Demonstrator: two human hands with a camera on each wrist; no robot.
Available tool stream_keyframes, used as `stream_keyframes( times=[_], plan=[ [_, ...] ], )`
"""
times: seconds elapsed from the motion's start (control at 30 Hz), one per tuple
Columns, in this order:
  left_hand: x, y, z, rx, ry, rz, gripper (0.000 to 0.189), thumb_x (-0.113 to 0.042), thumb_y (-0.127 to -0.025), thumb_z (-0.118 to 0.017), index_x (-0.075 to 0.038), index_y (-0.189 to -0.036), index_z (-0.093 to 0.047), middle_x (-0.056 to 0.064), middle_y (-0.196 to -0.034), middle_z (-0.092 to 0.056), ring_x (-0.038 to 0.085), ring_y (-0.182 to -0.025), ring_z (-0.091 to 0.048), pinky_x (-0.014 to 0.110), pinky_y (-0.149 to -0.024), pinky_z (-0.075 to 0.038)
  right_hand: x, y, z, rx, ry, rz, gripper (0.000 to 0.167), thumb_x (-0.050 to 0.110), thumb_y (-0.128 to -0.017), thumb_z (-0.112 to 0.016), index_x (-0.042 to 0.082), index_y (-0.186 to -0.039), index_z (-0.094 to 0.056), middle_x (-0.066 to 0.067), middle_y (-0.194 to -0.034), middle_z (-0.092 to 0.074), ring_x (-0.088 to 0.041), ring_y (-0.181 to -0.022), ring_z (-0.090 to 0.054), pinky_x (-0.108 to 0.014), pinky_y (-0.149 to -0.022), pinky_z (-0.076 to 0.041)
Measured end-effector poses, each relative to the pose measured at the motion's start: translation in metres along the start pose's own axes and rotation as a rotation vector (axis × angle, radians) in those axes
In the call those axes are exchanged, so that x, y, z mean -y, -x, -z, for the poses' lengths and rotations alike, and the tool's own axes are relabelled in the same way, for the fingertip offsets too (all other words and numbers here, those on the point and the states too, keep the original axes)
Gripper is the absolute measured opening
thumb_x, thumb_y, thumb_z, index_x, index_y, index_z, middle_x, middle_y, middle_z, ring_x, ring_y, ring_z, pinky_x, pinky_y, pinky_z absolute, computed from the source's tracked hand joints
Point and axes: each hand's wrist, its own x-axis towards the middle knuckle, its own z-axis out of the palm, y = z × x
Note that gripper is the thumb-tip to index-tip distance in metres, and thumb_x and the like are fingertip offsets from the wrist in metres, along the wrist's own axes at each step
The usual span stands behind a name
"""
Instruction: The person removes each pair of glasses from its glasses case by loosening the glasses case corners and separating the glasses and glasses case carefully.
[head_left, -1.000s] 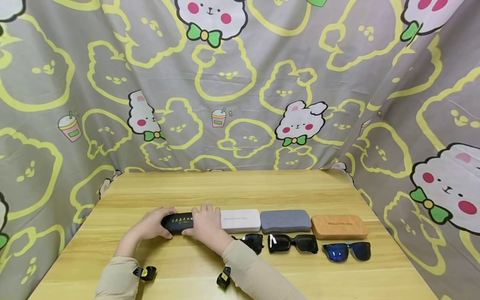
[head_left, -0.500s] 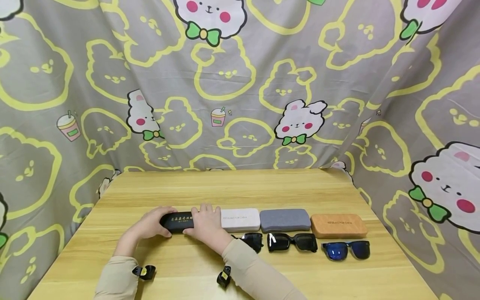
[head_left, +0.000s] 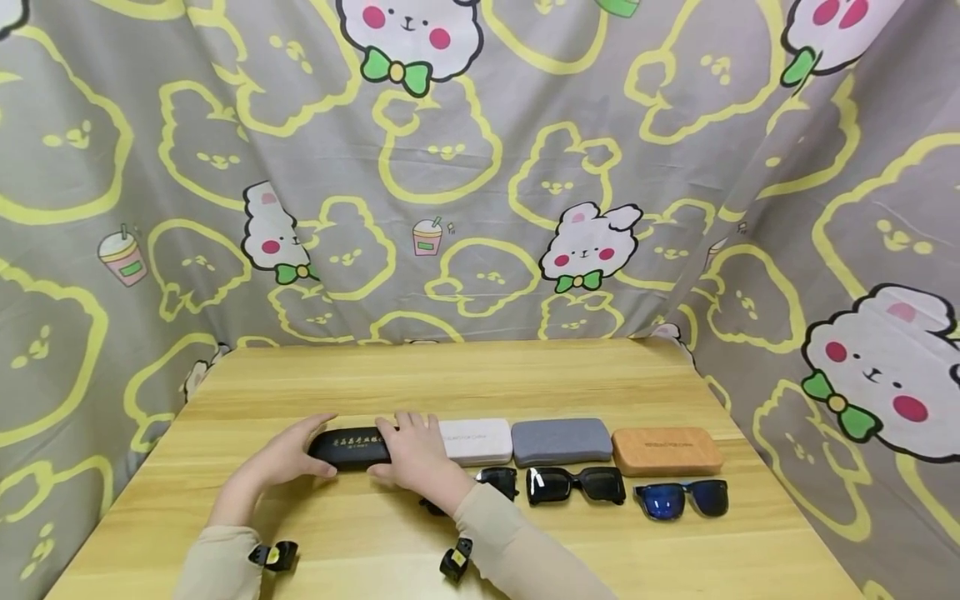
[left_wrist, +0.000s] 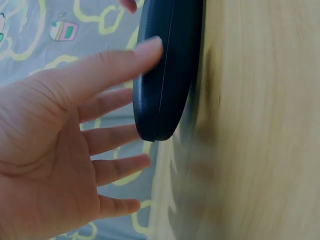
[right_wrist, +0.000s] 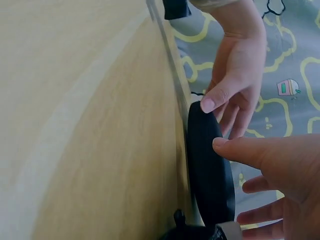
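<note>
A black glasses case with gold lettering lies closed on the table, at the left end of a row of cases. At its left end is my left hand, thumb by the front edge and fingers spread behind. The left wrist view shows that thumb over the side of the case, other fingers fairly straight. My right hand is by the case's right end and partly covers a white glasses case. In the right wrist view, its thumb tip is at the black case's edge, with the fingers extended.
A grey-blue glasses case and an orange-brown one continue the row rightward. In front lie black sunglasses partly behind my right arm, another black pair, and blue-lensed sunglasses. A patterned curtain surrounds the wooden table.
Both hands loosen around the black case: the left fingers straighten away from it and the right hand shifts slightly rightward. The head view turns a little; the cases and sunglasses keep their places.
</note>
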Motion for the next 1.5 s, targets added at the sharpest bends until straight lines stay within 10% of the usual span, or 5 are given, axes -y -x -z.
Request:
stream_keyframes(
  times=[0.57, 0.97, 1.5],
  plan=[
    [-0.002, 0.023, -0.002, -0.179, 0.075, 0.137, 0.096, -0.045, -0.082, -0.074, -0.001, -0.152, -0.026, 0.034, -0.155, -0.022, 0.060, -0.141, -0.011, 0.077, -0.106, -0.015, -0.010, 0.000, -0.005, -0.059, -0.045, 0.058, 0.076, 0.063, -0.083, -0.064, 0.027, -0.146, -0.043, -0.003, -0.141, -0.053, -0.022, -0.132, -0.048, -0.048, -0.108, -0.041],
    [0.017, 0.025, -0.021, -0.136, 0.217, 0.262, 0.091, -0.044, -0.086, -0.069, -0.005, -0.154, -0.022, 0.034, -0.158, -0.009, 0.059, -0.143, 0.007, 0.078, -0.107, -0.001, -0.008, -0.003, -0.005, -0.022, -0.102, 0.029, 0.074, 0.059, -0.082, -0.069, 0.029, -0.145, -0.045, 0.001, -0.141, -0.054, -0.021, -0.134, -0.046, -0.047, -0.111, -0.038],
    [0.024, 0.022, -0.040, -0.170, 0.192, 0.260, 0.092, -0.042, -0.077, -0.079, 0.000, -0.147, -0.036, 0.030, -0.159, -0.011, 0.056, -0.144, 0.008, 0.074, -0.108, 0.016, -0.012, -0.002, -0.012, -0.051, -0.086, 0.039, 0.063, 0.054, -0.084, -0.068, 0.031, -0.140, -0.051, 0.005, -0.133, -0.059, -0.020, -0.129, -0.051, -0.048, -0.109, -0.039]
  ],
)
